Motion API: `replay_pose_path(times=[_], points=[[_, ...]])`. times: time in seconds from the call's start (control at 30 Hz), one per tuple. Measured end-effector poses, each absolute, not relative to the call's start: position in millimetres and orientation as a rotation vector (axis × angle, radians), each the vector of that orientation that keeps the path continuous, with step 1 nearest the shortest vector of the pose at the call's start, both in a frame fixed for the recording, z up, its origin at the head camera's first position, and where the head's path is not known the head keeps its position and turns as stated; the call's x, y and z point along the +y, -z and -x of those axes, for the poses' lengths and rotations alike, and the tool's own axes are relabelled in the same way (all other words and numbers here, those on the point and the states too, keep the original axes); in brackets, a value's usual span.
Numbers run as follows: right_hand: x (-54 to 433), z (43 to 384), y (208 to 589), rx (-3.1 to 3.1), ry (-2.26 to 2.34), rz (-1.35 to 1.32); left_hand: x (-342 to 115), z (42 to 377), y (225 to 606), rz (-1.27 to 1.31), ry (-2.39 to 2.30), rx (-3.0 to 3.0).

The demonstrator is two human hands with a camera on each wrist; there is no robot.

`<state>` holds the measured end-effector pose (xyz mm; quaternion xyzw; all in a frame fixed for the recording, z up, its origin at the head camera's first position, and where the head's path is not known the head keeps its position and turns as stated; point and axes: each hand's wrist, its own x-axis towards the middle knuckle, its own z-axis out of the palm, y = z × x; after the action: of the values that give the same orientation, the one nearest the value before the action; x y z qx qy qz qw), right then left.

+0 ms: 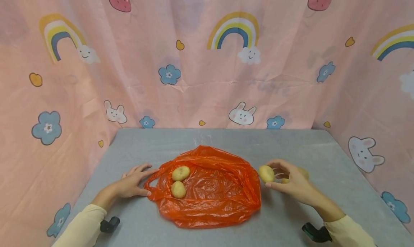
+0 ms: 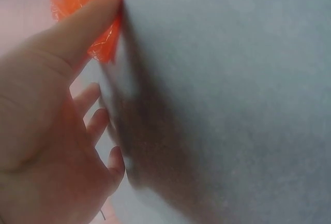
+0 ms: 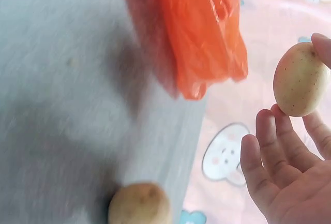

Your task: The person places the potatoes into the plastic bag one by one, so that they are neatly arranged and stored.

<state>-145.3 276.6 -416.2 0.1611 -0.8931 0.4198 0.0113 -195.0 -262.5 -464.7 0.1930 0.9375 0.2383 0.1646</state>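
An orange-red plastic bag (image 1: 210, 213) lies spread on the table, its handle loop toward my left hand. Two potatoes (image 1: 180, 173) rest on it near the left side. My left hand (image 1: 134, 181) touches the bag's left edge with thumb and index finger extended. In the left wrist view, the thumb (image 2: 88, 25) lies against the bag and the other fingers are loosely bent. Just off the bag's right side, my right hand (image 1: 292, 180) pinches a potato (image 1: 266, 174) between thumb and fingertips. The right wrist view shows this potato (image 3: 299, 80) held above the table.
More potatoes (image 1: 303, 173) lie on the grey table (image 1: 155, 143) behind my right hand, partly hidden by it. One potato (image 3: 139, 206) shows at the bottom of the right wrist view. A pink patterned curtain (image 1: 200, 96) surrounds the table's back and sides.
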Motion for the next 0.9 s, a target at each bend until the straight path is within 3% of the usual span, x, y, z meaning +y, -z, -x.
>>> replay_pose_path(times=[0.9], points=[[200.2,165.9,409.9,-2.846,-1.424,-0.822,-261.0,192.2,460.7,-0.546,-0.705,2.67]])
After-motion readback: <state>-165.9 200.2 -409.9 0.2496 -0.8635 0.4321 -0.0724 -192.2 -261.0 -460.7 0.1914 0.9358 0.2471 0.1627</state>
